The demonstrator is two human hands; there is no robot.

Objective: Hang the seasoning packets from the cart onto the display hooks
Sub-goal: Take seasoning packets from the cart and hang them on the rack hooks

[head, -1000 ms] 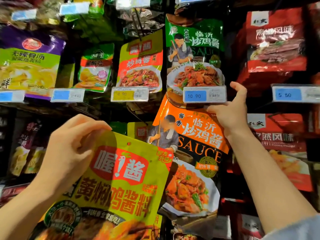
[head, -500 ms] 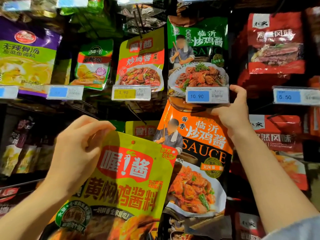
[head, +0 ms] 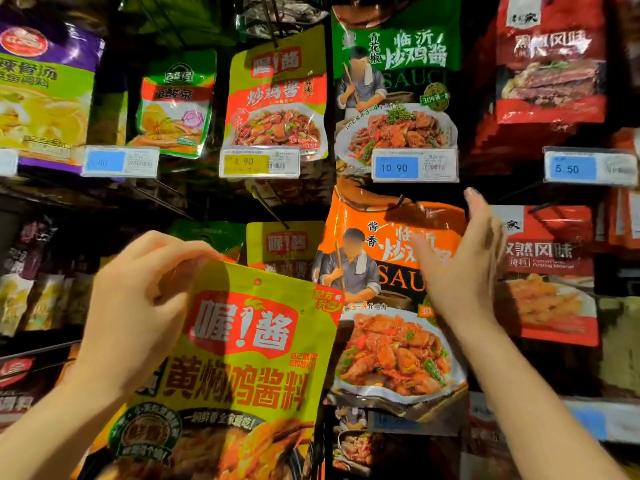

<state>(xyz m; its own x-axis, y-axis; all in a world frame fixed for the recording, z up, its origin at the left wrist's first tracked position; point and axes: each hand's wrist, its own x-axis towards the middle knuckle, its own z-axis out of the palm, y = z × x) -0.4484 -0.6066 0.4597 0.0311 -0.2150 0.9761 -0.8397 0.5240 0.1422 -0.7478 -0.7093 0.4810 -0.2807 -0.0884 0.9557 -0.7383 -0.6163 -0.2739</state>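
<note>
My left hand (head: 138,299) pinches the top left corner of a yellow-green seasoning packet (head: 242,358) with a red logo and a small hang hole near its top edge. The packet is held up in front of the lower display row. An orange sauce packet (head: 391,341) hangs on a hook (head: 401,199) to its right. My right hand (head: 460,271) is blurred, fingers straight, in front of the orange packet's right side and holding nothing. A bare hook (head: 266,206) juts out above a hanging yellow-green packet (head: 284,247) of the same brand.
The upper row holds a green sauce packet (head: 394,81), a yellow-and-red packet (head: 277,95), a small green packet (head: 176,105) and red packets (head: 550,64). Price tags (head: 259,162) hang between the rows. More red packets (head: 547,271) hang at the right.
My right hand has let go of the orange packet's top right corner and dropped lower, fingers now straight. The orange packet stays hanging on its hook. My left hand keeps its packet raised.
</note>
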